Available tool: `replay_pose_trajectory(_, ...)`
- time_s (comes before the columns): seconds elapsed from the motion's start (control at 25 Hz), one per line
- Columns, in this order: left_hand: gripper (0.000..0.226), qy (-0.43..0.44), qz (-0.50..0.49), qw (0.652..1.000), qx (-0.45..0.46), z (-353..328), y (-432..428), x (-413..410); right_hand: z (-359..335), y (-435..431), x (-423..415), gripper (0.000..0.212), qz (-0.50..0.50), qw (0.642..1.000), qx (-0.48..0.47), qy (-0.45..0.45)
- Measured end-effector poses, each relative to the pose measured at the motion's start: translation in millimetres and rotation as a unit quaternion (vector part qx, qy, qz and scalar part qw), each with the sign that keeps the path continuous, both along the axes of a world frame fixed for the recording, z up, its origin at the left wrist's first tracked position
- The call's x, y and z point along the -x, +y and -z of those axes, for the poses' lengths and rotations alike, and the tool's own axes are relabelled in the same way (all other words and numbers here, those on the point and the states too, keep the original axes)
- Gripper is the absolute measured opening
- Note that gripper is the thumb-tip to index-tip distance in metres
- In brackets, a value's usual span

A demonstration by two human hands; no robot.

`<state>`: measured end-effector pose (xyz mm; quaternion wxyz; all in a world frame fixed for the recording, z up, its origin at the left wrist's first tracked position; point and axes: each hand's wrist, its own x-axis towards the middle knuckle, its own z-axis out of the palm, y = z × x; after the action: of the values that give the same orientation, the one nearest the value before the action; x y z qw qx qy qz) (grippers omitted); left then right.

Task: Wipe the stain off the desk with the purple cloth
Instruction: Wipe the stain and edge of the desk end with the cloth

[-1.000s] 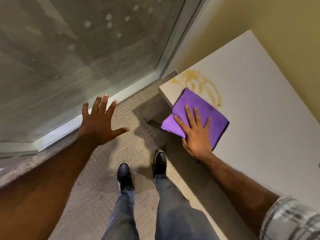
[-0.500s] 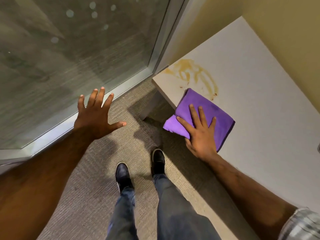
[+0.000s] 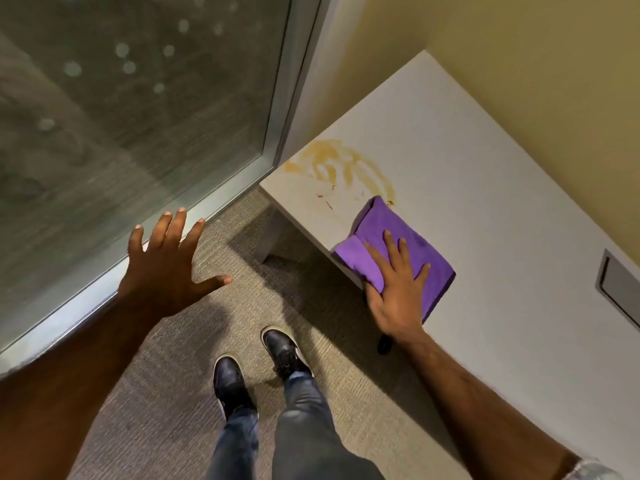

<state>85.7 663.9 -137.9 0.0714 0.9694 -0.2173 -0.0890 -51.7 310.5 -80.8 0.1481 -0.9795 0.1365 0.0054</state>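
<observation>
A folded purple cloth (image 3: 408,233) lies on the white desk (image 3: 502,209) near its front edge, one corner hanging over. My right hand (image 3: 394,292) presses flat on the cloth, fingers spread, thumb wrapped under the desk edge. A yellowish-brown smeared stain (image 3: 339,164) marks the desk's left corner, just beyond the cloth's far tip. My left hand (image 3: 169,265) hovers open over the carpet, well left of the desk, holding nothing.
A glass wall with a metal frame (image 3: 277,133) stands to the left. A yellow wall (image 3: 519,46) backs the desk. A grey recessed panel (image 3: 620,289) sits in the desk at the right. My shoes (image 3: 256,368) stand on the carpet below.
The cloth and my right hand have slid back along the desk, away from the stain, which is now fully uncovered. My left hand stays open.
</observation>
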Motion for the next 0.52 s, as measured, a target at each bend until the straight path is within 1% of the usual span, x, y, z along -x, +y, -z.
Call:
replay_pose_trajectory(0.12, 0.113, 0.006, 0.006, 1.0, -0.005, 5, 3, 0, 3, 5, -31, 0.064, 0.049, 0.999, 0.007, 0.021)
replay_pose_trajectory(0.24, 0.113, 0.009, 0.008, 1.0, -0.007, 11, 3, 0, 4, 6, -71, 0.066, 0.071, 0.997, 0.006, 0.04)
replay_pose_trajectory(0.32, 0.112, 0.017, 0.004, 1.0, -0.003, 15, -1, 1, -1, 9, -83, 0.065, 0.052, 0.998, -0.022, 0.041)
replay_pose_trajectory(0.4, 0.111, 0.029, 0.006, 1.0, 0.002, 17, -7, 3, -8, 9, -68, 0.061, -0.006, 0.999, -0.048, 0.022)
replay_pose_trajectory(0.48, 0.11, 0.035, 0.003, 0.999, 0.011, 16, -12, 3, -8, -1, -36, 0.056, -0.044, 0.999, -0.032, 0.002)
replay_pose_trajectory(0.52, 0.109, 0.037, 0.0, 0.999, 0.017, 14, -13, 2, -6, -11, -22, 0.055, -0.033, 0.999, -0.017, 0.0)
